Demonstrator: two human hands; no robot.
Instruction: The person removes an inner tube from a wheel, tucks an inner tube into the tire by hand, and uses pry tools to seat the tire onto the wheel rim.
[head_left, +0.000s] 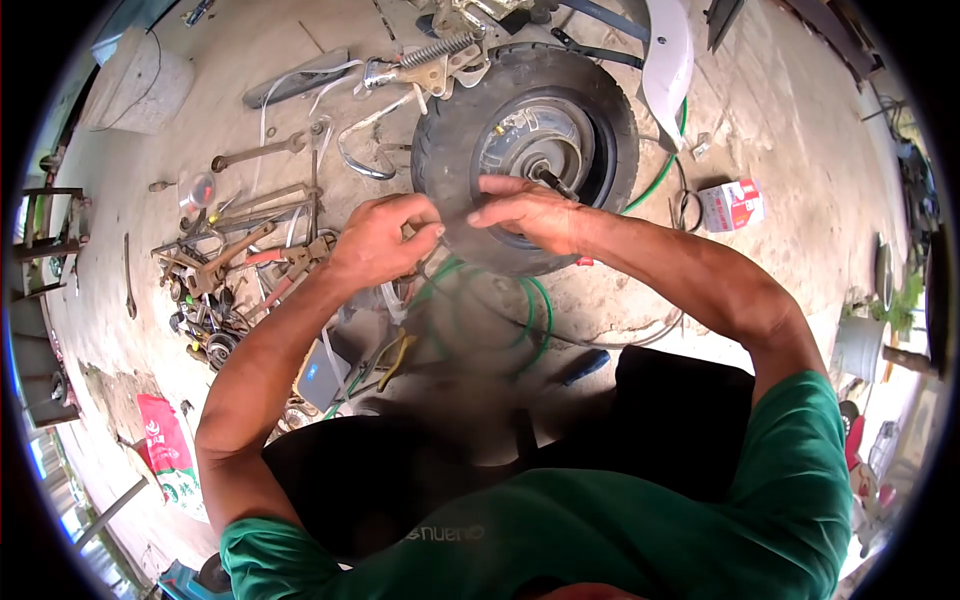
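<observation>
A black tyre (462, 150) on a metal hub wheel (530, 140) stands in front of me, with an axle sticking out of its centre. My left hand (385, 240) is at the tyre's left lower edge, its fingers curled and thumb drawn in; whatever is between the fingertips, if anything, I cannot make out. My right hand (532, 212) reaches across the wheel's lower face, fingers stretched to the left and apart from the thumb, with nothing visible in them. The two hands' fingertips are near each other but apart.
Wrenches (258, 152) and a heap of loose tools and parts (215, 310) lie on the left. A green hose (548, 320) loops below the tyre. A red-and-white box (733, 206) sits right. Yellow-handled pliers (398, 360) lie near my knees. A white bucket (145, 85) stands far left.
</observation>
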